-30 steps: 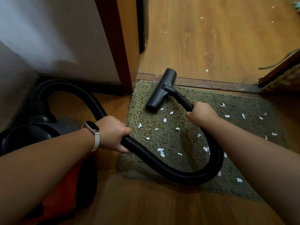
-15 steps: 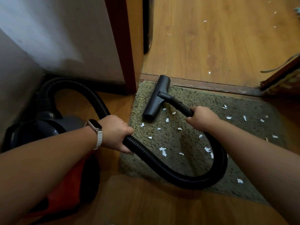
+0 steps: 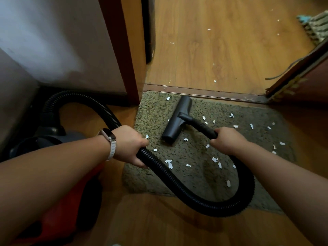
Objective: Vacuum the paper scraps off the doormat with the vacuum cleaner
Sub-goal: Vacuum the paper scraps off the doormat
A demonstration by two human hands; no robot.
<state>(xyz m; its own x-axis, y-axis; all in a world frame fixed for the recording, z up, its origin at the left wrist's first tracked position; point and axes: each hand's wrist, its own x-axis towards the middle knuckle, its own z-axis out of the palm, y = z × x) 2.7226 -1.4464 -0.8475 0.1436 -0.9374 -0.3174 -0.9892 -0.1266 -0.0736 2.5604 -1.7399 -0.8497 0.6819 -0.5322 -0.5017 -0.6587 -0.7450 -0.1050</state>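
Observation:
A shaggy olive doormat (image 3: pixel 252 121) lies before the door threshold, strewn with several white paper scraps (image 3: pixel 169 163). The black vacuum nozzle (image 3: pixel 177 119) rests flat on the mat's far left part. My right hand (image 3: pixel 226 139) grips the black tube just behind the nozzle. My left hand (image 3: pixel 130 145), with a watch on its wrist, holds the ribbed black hose (image 3: pixel 195 197), which loops over the mat's near edge. The red and grey vacuum cleaner body (image 3: pixel 53 139) sits on the floor at the left, partly hidden by my left arm.
A dark wooden door frame (image 3: pixel 120 50) and white wall stand at the left. A wooden threshold strip (image 3: pixel 213 94) runs behind the mat. More scraps dot the wooden floor (image 3: pixel 221 50) beyond. Another door edge (image 3: pixel 301 73) and a striped rug (image 3: pixel 317 25) are at right.
The nozzle has slid to the right and nearer across the mat, uncovering a scrap near the mat's far left corner. Both hands keep their hold on the hose.

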